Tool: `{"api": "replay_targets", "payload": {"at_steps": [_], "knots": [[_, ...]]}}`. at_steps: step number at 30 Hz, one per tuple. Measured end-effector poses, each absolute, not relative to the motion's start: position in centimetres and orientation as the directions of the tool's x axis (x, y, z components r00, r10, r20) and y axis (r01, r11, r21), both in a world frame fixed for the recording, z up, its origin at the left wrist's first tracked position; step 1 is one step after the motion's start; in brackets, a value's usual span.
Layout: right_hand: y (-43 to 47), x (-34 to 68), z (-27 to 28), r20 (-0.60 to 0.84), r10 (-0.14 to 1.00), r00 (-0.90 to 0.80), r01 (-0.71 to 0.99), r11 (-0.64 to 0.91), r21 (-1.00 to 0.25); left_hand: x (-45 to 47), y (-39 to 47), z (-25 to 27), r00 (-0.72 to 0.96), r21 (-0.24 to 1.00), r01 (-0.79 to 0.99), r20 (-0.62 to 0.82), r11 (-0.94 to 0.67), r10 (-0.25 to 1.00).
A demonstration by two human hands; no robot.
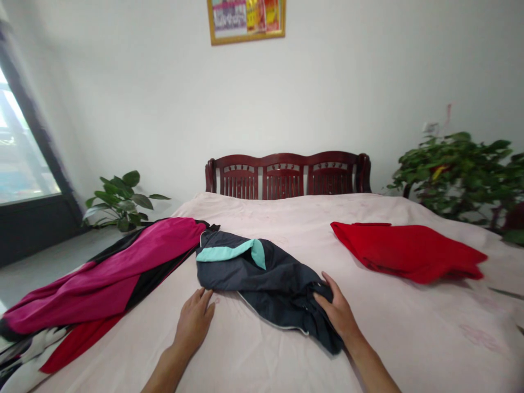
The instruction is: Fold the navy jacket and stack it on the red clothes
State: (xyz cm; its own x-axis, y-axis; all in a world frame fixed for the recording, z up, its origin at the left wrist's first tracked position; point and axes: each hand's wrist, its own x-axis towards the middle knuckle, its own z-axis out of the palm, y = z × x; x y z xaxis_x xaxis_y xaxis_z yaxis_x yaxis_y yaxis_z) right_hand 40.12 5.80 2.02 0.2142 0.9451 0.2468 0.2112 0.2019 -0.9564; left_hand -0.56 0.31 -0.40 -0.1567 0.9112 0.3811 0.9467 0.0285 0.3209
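A dark navy garment [262,278] lies loosely folded on the bed, with a turquoise panel and white piping. Whether it is a jacket or trousers I cannot tell. My left hand [195,316] rests at its lower left edge, fingers stretched out and fingertips at the cloth. At the bunched right end, my right hand [338,308] grips the fabric between thumb and fingers. To the left lies a long magenta and black garment [164,245], its near end over red and white cloth [77,341]. A folded red cloth item [409,251] sits on the right.
A pale pink sheet [286,218] covers the wide bed. Behind it stands a dark red carved wooden backrest [282,169]. Leafy plants flank the bed, one at left [123,199] and a bushier one at right [466,174]. A gold-framed picture [248,39] hangs on the wall.
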Motion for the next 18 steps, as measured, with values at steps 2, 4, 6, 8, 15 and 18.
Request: {"api": "replay_targets", "payload": {"at_steps": [2,4,6,8,15,18], "knots": [[5.7,40.1,2.1,0.262,0.947,0.188,0.204,0.223,-0.953,-0.1,0.5,-0.2,-0.201,0.469,0.883,0.36,0.009,0.911],[5.7,40.1,2.4,0.272,0.951,0.148,0.202,0.24,-0.949,0.9,0.5,0.3,-0.27,0.657,0.754,0.299,0.008,0.915],[5.7,40.1,2.8,0.262,0.957,0.129,0.187,0.236,-0.954,2.3,0.4,1.1,-0.324,0.846,0.533,0.18,0.022,0.929],[5.6,39.8,3.3,0.24,0.963,0.126,0.151,0.22,-0.964,4.0,0.4,2.3,-0.325,0.972,0.229,0.028,0.05,0.945],[0.3,31.8,4.4,0.161,0.926,-0.341,0.024,0.179,-0.983,7.3,4.9,7.7,-0.247,0.959,-0.197,-0.252,0.206,0.936],[-2.1,28.7,3.7,0.086,0.761,-0.643,-0.049,0.071,-0.996,6.1,8.2,10.6,-0.305,0.979,-0.014,-0.199,0.205,0.931]]}}
